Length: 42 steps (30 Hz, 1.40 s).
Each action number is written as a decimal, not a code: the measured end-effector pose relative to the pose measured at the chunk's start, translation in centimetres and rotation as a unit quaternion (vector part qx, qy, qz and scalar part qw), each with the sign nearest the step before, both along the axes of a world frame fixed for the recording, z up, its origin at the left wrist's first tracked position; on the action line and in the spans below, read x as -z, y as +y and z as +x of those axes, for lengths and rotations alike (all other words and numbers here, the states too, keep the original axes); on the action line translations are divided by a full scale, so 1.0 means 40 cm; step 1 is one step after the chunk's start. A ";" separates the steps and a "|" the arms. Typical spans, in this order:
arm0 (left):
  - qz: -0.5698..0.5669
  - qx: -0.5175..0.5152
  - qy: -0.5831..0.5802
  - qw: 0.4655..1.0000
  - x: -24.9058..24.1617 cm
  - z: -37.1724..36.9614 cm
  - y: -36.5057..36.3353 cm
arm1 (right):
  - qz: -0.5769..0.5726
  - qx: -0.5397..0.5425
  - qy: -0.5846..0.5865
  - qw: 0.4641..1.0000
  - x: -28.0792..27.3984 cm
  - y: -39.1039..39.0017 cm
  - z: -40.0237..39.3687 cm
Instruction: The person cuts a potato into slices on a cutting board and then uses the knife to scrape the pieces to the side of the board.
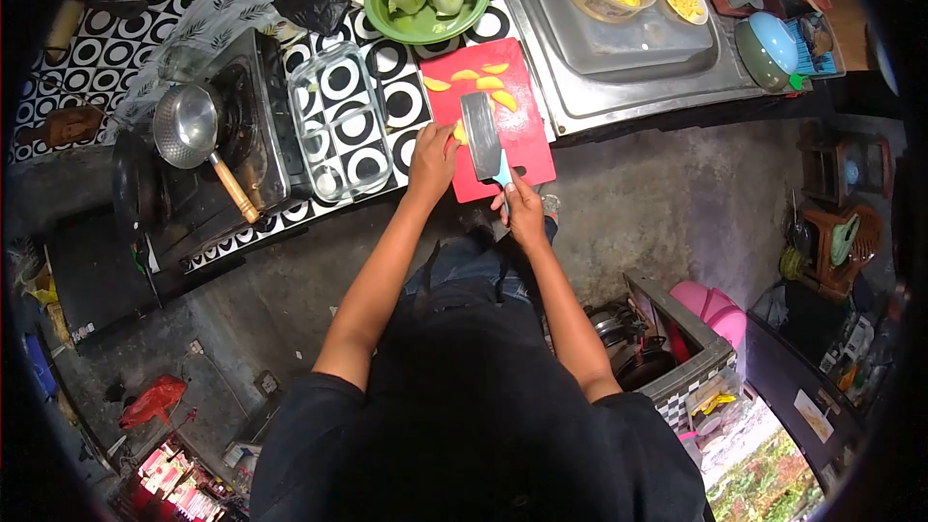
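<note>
My right hand [523, 210] is closed around the light-blue handle of a cleaver [480, 135], its broad grey blade lying over the red cutting board [530, 140]. At the board's left edge, my left hand [432, 164] pinches a yellow potato piece [460, 133] with its fingertips, right beside the blade. The blade and fingers partly hide that piece. Several yellow potato wedges [504, 100] lie scattered on the far half of the board.
Left of the board stands a clear divided glass dish [340, 121], then a stove with a saucepan [186, 124]. Behind is a green basin [425, 27] of leafy greens. At the sink, a tub [609, 14] holds peeled potatoes beside a white bowl [682, 17] of yellow pieces.
</note>
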<state>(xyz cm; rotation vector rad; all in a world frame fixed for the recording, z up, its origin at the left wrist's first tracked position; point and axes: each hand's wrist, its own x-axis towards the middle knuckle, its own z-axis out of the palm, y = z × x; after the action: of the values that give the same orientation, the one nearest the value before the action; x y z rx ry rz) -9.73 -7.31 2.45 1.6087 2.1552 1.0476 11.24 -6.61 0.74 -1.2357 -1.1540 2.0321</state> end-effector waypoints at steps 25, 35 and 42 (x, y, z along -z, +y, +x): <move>-0.005 0.000 -0.077 0.997 0.006 -0.020 0.003 | 0.134 -0.019 -0.119 0.984 0.001 0.002 -0.014; -0.001 -0.003 -0.075 0.997 0.021 -0.020 0.004 | 0.170 -0.039 -0.175 0.969 -0.033 0.014 -0.024; 0.002 -0.012 -0.088 0.996 0.006 -0.010 0.009 | 0.157 -0.059 -0.201 0.965 -0.055 0.018 -0.024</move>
<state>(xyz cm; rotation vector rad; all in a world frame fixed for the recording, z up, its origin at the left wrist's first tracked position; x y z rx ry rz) -10.13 -6.96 2.19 1.4366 2.0634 1.1545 10.27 -5.87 2.95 -1.4793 -1.6998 1.6284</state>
